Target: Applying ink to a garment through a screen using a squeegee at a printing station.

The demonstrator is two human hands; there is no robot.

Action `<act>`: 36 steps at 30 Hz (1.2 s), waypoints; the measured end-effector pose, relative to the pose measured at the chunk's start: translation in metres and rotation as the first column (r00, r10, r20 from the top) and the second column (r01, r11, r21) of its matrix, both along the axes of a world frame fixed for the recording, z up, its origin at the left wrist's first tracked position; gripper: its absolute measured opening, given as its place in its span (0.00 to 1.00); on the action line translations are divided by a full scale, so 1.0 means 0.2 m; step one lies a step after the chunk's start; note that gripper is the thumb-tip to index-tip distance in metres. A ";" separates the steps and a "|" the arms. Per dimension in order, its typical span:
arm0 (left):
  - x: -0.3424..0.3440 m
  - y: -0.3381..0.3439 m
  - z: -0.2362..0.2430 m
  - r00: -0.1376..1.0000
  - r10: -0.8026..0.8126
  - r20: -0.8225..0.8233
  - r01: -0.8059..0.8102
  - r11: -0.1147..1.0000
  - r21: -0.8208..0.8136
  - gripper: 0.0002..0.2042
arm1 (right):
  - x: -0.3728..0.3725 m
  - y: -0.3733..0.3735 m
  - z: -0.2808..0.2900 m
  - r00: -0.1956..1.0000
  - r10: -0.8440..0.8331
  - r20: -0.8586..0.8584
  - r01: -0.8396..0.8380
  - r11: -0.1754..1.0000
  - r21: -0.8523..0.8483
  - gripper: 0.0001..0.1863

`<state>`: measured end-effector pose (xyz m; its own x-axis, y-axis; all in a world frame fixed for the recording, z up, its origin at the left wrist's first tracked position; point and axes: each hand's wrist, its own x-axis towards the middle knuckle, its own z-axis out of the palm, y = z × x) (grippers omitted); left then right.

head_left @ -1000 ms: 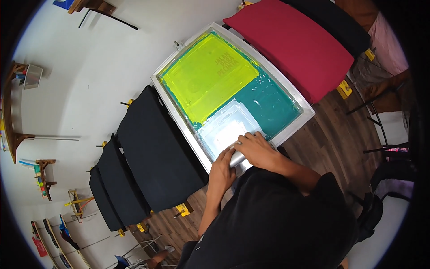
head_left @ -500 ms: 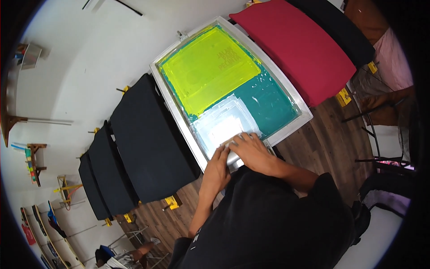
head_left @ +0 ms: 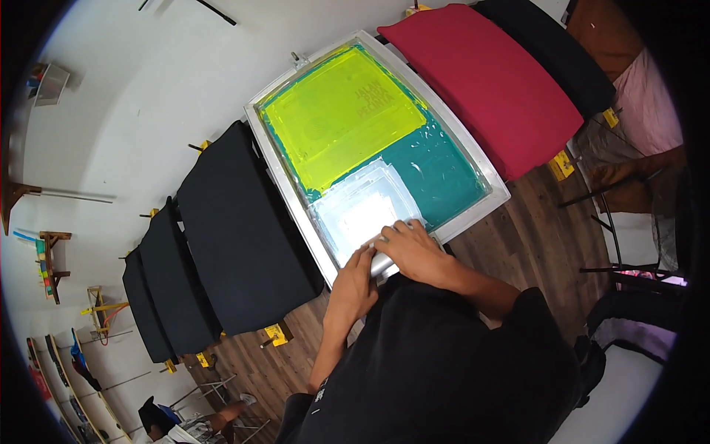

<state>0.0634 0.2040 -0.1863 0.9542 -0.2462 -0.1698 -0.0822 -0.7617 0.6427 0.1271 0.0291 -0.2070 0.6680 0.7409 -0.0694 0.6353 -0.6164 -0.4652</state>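
A printing screen in a pale metal frame point(head_left: 492, 196) has a yellow-green area point(head_left: 325, 133) with faint lettering, a teal area point(head_left: 451, 177) and a white ink patch point(head_left: 366, 214) on its near left part. My left hand point(head_left: 353, 281) and my right hand point(head_left: 408, 251) grip a silver squeegee-like bar point(head_left: 383, 264) at the screen's near edge, just below the white ink. Their fingers are bent over the bar and hide part of it, including its working edge.
Black padded boards point(head_left: 229, 229) lie left of the screen; a red board point(head_left: 488, 89) and a black one point(head_left: 551, 55) lie right. Wall shelves point(head_left: 55, 259) are at left. A co-worker's leg point(head_left: 225, 414) shows at lower left. Dark stands point(head_left: 603, 237) are at right.
The view has shifted slightly, so boards and screen appear farther left, and more of the co-worker shows at lower left. Both my hands stay on the bar at the near edge.
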 end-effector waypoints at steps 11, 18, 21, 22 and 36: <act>-0.07 -0.01 -0.07 0.998 0.041 0.043 -0.042 0.999 0.020 0.30 | -0.04 0.01 -0.03 1.000 0.005 0.002 -0.005 1.000 -0.010 0.22; 0.23 0.11 -0.01 0.987 0.160 0.027 -0.160 0.987 0.006 0.25 | 0.29 0.17 -0.03 0.997 -0.032 0.066 0.031 0.999 0.013 0.18; 0.32 0.19 -0.13 0.982 0.140 0.126 -0.135 0.990 -0.048 0.26 | 0.35 0.26 -0.11 0.985 -0.079 0.156 0.076 0.997 0.026 0.19; 0.29 0.19 -0.17 0.975 0.126 0.183 -0.118 0.992 -0.054 0.26 | 0.34 0.24 -0.13 0.992 -0.056 0.115 0.054 0.998 0.020 0.20; 0.21 0.10 -0.01 0.995 0.100 -0.022 -0.098 0.992 0.075 0.23 | 0.30 0.14 -0.01 0.999 0.029 -0.043 -0.032 0.997 -0.064 0.13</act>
<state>0.1054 0.2238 -0.1874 0.9685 -0.1364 -0.2084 0.0119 -0.8105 0.5856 0.1876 0.0572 -0.2098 0.6408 0.7538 -0.1454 0.6351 -0.6270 -0.4512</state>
